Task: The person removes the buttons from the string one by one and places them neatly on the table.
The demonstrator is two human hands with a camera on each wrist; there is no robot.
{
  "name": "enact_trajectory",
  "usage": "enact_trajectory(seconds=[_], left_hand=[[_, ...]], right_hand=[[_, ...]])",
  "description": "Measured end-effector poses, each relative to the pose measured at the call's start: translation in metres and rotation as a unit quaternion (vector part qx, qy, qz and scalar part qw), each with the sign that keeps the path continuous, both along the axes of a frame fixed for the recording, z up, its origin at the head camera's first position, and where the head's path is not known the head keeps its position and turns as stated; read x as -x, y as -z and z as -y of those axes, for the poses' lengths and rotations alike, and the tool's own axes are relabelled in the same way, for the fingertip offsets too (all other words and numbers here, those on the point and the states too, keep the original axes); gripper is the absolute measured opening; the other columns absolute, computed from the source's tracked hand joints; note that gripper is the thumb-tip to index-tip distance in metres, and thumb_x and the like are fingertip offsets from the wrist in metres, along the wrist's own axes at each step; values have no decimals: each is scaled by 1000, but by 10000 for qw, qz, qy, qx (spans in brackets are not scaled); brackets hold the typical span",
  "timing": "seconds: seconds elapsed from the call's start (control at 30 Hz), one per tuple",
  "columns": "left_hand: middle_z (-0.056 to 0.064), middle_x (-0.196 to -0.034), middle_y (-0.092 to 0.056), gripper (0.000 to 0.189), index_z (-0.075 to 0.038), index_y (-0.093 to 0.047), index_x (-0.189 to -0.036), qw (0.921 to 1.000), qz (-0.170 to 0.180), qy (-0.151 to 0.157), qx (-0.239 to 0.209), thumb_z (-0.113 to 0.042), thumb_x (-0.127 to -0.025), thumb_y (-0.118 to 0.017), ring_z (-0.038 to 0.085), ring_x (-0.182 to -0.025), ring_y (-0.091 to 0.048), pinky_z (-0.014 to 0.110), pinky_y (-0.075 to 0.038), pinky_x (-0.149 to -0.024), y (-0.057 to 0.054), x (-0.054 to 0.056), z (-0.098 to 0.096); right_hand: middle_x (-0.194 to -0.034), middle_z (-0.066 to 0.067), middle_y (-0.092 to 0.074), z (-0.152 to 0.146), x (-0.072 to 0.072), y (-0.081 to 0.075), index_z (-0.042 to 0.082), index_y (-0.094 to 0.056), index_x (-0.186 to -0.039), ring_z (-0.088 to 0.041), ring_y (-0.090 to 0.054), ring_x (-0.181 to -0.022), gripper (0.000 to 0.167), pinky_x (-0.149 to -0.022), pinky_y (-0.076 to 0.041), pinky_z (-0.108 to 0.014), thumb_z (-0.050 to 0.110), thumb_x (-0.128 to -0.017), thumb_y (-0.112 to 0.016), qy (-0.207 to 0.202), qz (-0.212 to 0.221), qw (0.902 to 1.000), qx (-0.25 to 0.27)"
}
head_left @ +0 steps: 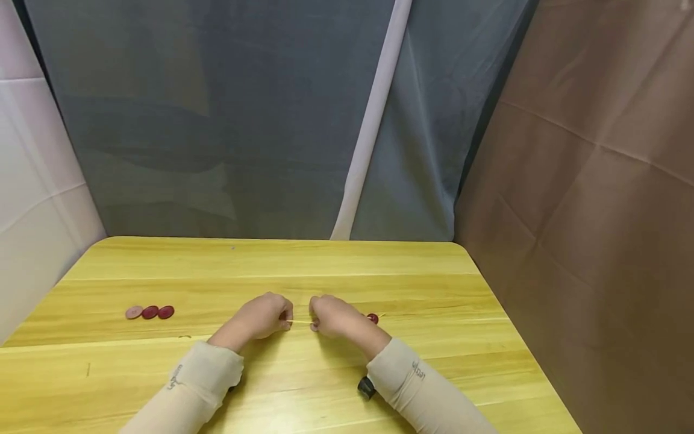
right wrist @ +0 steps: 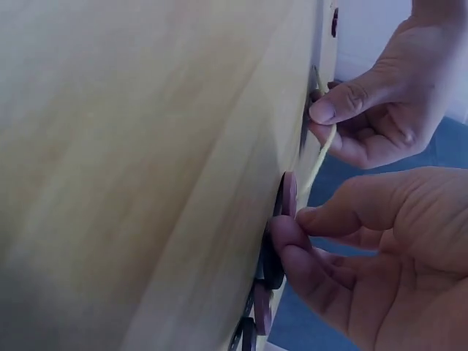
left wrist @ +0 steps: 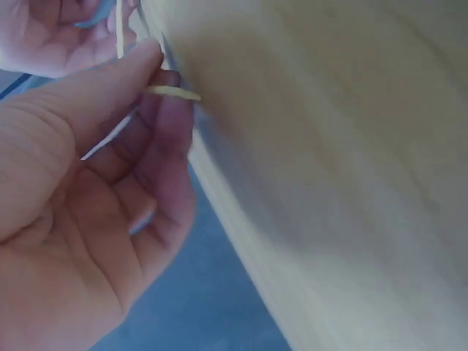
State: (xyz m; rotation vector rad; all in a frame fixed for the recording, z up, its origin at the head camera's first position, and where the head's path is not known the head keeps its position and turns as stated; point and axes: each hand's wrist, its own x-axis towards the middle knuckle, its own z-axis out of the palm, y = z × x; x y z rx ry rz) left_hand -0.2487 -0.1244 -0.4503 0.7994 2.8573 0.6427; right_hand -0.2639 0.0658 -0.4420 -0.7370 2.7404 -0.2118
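Note:
Both hands meet over the middle of the wooden table with a thin yellow cord (head_left: pixel 300 321) stretched between them. My left hand (head_left: pixel 264 316) pinches the cord between thumb and fingertips, and a short cord end (left wrist: pixel 175 92) sticks out past them. Across from it, my right hand (head_left: pixel 333 316) pinches a pinkish button (right wrist: pixel 289 191) at its lower edge, where the cord runs down to it. Further buttons (right wrist: pixel 263 308) lie in a row beside that hand's fingers, partly hidden. Past the right wrist shows a dark red button (head_left: pixel 372 318) with a bit of cord.
To the left on the table (head_left: pixel 244 386) lie a pink button (head_left: pixel 134 312) and two dark red buttons (head_left: pixel 165 311) in a row. A black device (head_left: pixel 366 387) sits under the right cuff. Cloth curtains (head_left: pixel 162 150) enclose the table's back and sides.

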Motion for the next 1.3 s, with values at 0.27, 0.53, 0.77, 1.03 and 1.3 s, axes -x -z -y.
enact_trajectory(seconds=[0.27, 0.53, 0.77, 1.03, 1.3], left_hand=[[2, -85, -56, 30, -8, -63, -93, 9954, 58, -168, 942, -28, -84, -85, 18, -75, -54, 42, -53, -70, -7, -5, -31], [1, -75, -58, 35, -14, -58, -75, 9921, -275, -796, 931, -32, -78, -88, 16, -68, -52, 40, -54, -63, 2, -7, -71], [1, -70, -54, 30, -12, -53, -73, 9927, -388, -885, 723, -14, -82, -82, 16, -63, -46, 34, -49, -58, 4, -7, -75], [-1, -69, -51, 28, -13, -53, -75, 9976, 83, -621, 287, 1, -73, -77, 15, -63, -46, 32, -43, -59, 6, -2, -63], [-5, -67, -50, 23, -10, -56, -78, 9989, 95, -173, -421, 6, -72, -71, 12, -62, -46, 27, -39, -59, 7, 8, -44]], right_hand=[[-87, -1, -59, 0, 1, -1, 7, -58, -110, -13, -52, -74, 26, -67, -47, -25, 17, -93, -75, 177, 89, 9997, 162], [-81, -2, -55, -5, 6, 2, 8, -58, -96, -14, -48, -69, 12, -61, -42, -26, -3, -93, -62, 485, 222, 9974, 476], [-86, -2, -57, -7, 9, 0, 8, -60, -98, -16, -52, -75, 17, -65, -45, -27, -8, -92, -61, 748, 450, 9940, 658], [-89, -2, -58, -8, 7, 3, 7, -60, -103, -16, -52, -77, 10, -66, -43, -27, -2, -98, -57, 544, 254, 9962, 636], [-69, 3, -45, -3, 6, 8, 13, -51, -76, -13, -46, -66, 29, -60, -38, -25, 2, -86, -76, 288, -190, 9987, 376]])
